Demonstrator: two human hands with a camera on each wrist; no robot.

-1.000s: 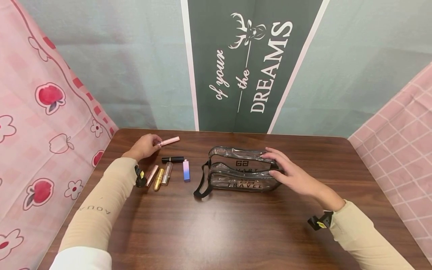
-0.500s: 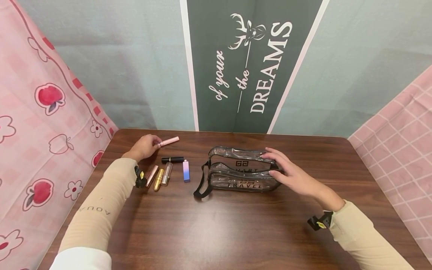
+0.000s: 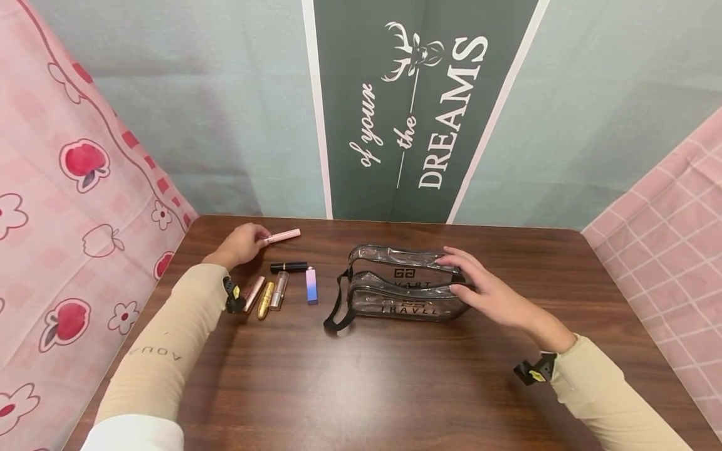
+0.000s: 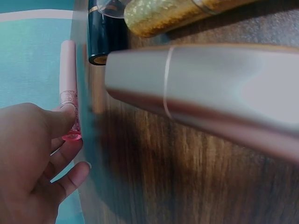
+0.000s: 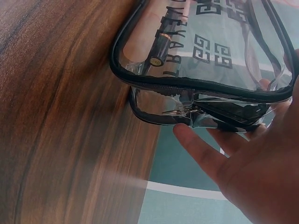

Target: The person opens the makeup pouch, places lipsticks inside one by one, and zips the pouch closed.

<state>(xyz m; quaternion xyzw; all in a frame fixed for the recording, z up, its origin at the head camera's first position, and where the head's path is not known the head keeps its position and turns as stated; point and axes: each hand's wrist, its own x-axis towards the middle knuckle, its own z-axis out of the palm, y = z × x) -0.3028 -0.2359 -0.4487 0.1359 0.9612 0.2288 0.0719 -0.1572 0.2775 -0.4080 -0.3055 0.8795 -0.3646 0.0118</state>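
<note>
My left hand [image 3: 242, 243] pinches a pink lip gloss tube [image 3: 283, 236] near the table's back left. In the left wrist view, thumb and fingers meet at the tube's clear pink end [image 4: 70, 114]. My right hand [image 3: 489, 294] rests on the right end of a clear travel bag [image 3: 414, 308] with black trim, its fingers fairly straight and spread. In the right wrist view, fingertips [image 5: 183, 133] touch the bag's end. The bag's top gapes open, and its black strap [image 3: 333, 322] lies to the left.
Left of the bag lie a black lipstick tube [image 3: 288, 267], a pink-and-blue tube [image 3: 311, 285], a clear-capped tube [image 3: 279, 290], a gold tube [image 3: 265, 300] and a rose-gold tube [image 3: 255, 294]. A hanging cloth backdrop [image 3: 248, 125] stands behind the table [image 3: 361, 388].
</note>
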